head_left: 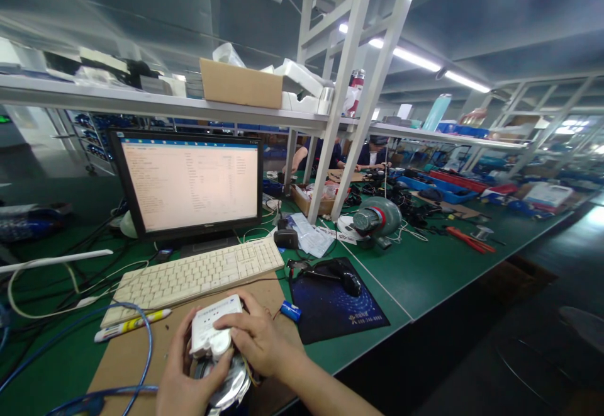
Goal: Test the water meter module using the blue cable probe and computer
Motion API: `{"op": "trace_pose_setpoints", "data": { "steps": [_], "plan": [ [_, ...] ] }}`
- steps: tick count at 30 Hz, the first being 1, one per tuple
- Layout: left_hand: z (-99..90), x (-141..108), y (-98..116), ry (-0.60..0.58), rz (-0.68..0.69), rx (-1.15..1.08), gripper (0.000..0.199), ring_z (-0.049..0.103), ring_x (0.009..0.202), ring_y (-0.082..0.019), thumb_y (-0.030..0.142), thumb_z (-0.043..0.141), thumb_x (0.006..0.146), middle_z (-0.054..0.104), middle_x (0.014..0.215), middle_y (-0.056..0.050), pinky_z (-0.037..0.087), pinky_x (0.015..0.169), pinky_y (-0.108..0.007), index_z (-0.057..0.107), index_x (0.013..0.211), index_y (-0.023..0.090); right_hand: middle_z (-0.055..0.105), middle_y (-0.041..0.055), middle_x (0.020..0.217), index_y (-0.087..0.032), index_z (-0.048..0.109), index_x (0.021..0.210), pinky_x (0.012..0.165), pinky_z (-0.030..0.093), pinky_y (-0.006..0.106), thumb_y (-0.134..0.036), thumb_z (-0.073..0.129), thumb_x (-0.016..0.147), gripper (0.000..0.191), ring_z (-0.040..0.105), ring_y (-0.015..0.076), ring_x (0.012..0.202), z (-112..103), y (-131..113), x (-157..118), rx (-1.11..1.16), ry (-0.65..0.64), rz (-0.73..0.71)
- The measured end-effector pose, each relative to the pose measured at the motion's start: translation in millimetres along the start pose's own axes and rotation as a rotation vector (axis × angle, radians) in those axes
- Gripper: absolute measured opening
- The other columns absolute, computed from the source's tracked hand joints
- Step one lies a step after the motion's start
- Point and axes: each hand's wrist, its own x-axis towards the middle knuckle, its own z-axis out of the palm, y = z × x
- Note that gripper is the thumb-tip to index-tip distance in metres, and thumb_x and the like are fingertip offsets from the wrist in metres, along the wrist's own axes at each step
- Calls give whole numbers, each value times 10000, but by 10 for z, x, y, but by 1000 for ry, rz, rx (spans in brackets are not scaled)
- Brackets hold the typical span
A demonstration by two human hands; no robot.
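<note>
A white plastic housing (214, 325) with small dark holes and faint print on top is held between both my hands, low in the view. Its lower end meets a round, shiny, clear-and-silver part (231, 383), and thin wires show at the right side. My left hand (186, 369) grips the left edge, its thumb pressed near a white round knob. From the right, my right hand (257, 334) closes round the housing, fingers across its top. A small blue cylinder (290, 311), like a battery with thin leads, lies beside my right hand.
Brown cardboard (127, 359) covers the green bench under my hands. Behind are a keyboard (198, 274), a monitor (191, 183) and a yellow-white marker (132, 325). A blue cable (150, 347) loops at left. Rightward are a mouse (348, 279) on a dark mat and a grey-green blower (377, 218).
</note>
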Motion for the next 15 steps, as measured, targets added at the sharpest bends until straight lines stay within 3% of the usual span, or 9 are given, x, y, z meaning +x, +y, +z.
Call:
{"op": "trace_pose_setpoints", "data": {
  "steps": [15],
  "plan": [
    [-11,-9,8,-12,16,32,747,474,1185,-306,418,704,653,482,1289,-113,362,1038,-509,369,1292,227,403,101,1276,-187,637,1091,980,381,306,-179,441,842,317,465,171,1128,-11,-3,-11,31,-28,-16]
  ]
}}
